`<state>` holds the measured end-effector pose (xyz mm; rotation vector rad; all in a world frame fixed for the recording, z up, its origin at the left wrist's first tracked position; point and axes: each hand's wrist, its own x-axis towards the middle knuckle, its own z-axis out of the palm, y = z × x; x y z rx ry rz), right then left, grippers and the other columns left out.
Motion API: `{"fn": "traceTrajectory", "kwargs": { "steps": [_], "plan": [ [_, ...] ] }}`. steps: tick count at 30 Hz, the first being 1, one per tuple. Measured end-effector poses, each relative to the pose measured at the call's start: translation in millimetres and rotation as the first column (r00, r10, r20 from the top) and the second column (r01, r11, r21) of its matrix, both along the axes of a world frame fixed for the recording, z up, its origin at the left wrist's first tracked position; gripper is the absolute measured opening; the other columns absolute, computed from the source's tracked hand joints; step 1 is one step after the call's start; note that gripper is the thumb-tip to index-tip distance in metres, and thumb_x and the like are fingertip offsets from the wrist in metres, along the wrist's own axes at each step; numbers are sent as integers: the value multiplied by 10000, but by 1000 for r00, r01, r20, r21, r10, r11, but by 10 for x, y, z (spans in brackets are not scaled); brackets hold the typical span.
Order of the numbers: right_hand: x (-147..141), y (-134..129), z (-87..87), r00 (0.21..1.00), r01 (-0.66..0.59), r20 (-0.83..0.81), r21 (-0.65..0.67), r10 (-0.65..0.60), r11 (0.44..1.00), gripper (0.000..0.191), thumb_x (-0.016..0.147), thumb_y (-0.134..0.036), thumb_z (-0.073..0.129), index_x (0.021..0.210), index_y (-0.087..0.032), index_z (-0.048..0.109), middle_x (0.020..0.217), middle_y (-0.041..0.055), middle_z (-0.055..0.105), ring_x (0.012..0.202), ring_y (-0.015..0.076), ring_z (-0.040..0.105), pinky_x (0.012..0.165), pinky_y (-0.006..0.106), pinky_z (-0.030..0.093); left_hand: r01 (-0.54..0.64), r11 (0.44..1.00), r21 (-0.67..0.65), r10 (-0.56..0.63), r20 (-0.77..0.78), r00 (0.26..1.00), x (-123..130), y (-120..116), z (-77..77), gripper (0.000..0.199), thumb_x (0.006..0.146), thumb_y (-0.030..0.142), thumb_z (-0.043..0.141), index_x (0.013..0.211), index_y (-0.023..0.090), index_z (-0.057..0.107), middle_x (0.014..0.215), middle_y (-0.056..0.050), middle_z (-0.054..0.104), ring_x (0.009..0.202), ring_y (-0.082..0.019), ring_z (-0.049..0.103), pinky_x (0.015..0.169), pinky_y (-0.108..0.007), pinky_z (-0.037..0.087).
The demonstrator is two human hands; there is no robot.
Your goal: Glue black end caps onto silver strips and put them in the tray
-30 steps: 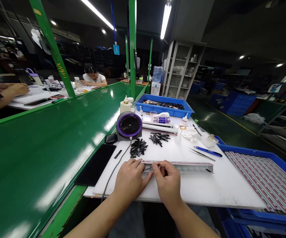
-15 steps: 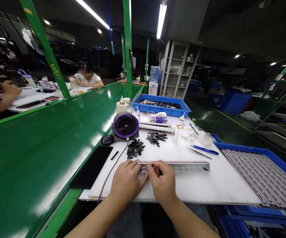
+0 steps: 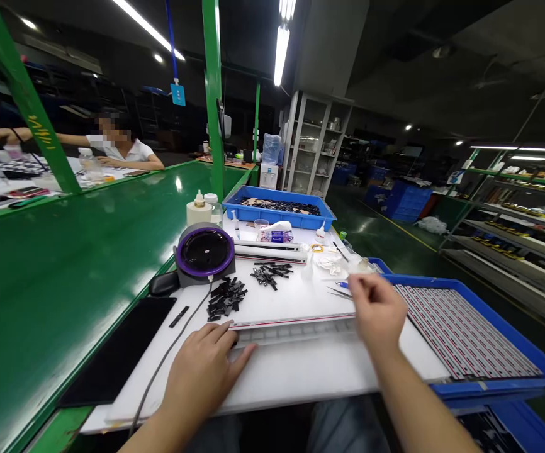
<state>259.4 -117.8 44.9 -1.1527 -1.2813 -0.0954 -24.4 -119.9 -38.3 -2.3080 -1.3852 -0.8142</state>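
A long white channel strip [image 3: 296, 321] with a red line along its edge lies across the white board. My left hand [image 3: 206, 368] grips its left end, fingers over the far edge and thumb on the near side. My right hand [image 3: 380, 311] is raised at the strip's right end and hides that end. Its fingers are curled together and slightly blurred; whatever may be in them I cannot make out. Just left of it lie tweezers [image 3: 338, 293] and a blue pen-like tool [image 3: 342, 285], partly covered by the hand. Small black pieces [image 3: 226, 297] are piled beyond my left hand.
A round black device with a purple rim [image 3: 206, 250] stands at the left, its cable running forward. Behind are more strips [image 3: 272, 257], bottles [image 3: 199, 211] and a blue bin [image 3: 277, 217]. Another blue tray [image 3: 471, 296] full of strips is right. A co-worker [image 3: 126, 151] sits across.
My right hand has left the strip's middle and moved right, towards the tweezers and blue tool. My left hand stays at the left end. The view has turned right.
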Motion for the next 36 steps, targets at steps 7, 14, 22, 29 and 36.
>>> {"fn": "traceTrajectory", "kwargs": {
  "steps": [7,14,22,29,36],
  "plan": [
    [1406,885,108,924,378,156,-217,-350,900,305,793,-433,564,717,-152,655,516,-32,466,525,142,453,586,276,370,21,1000,20,-21,-20,1000,-13,34,-20,335,871,488,542,755,195,659,813,-70,695,848,-265,634,780,-404,496],
    [1566,1215,-71,918,370,249,-256,-309,893,322,808,-435,519,703,-163,655,524,-8,513,534,150,464,577,279,339,-1,999,38,2,-18,1000,-1,21,4,301,855,491,564,791,213,659,866,-60,696,852,-248,638,780,-369,481],
    [1666,1252,-349,931,293,299,-260,-212,920,333,766,-419,618,924,-140,706,643,5,540,621,172,506,629,303,385,-24,999,-37,24,-8,1000,24,-14,39,258,848,476,579,800,228,631,831,-44,677,826,-234,630,767,-357,484],
    [1327,873,-209,940,-111,311,-103,138,988,267,886,-369,534,825,-164,693,645,14,544,580,147,480,577,293,390,-84,991,-106,81,-36,996,48,-16,73,250,832,487,588,815,239,614,863,-47,681,856,-239,632,767,-353,488],
    [816,556,-180,448,-461,548,-535,706,708,482,766,-466,690,1155,-184,650,983,90,639,905,233,580,752,342,457,-117,982,-149,103,-104,989,69,-4,165,255,833,476,574,839,229,636,876,-54,687,849,-235,638,771,-351,489]
  ]
}}
